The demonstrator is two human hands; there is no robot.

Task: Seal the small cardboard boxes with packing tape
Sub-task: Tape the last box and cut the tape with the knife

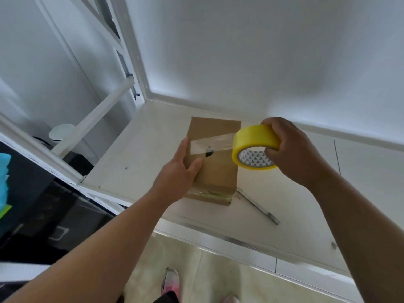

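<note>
Box [216, 173] looks light, likely slides; left hand [177, 171] pins it, fingers straight. Right hand [293, 154] grips tape roll [251, 136] by the rim; keep strip [209, 142] taut.

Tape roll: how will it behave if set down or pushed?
Round, so on edge the tape roll probably rolls; flat, it likely stays. A strip joins it to the box, so pulling may drag the box.

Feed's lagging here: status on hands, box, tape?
Left hand rests on box. Right hand grips tape roll, strip stretched across box. Metal tool beside box, not in the way.
</note>
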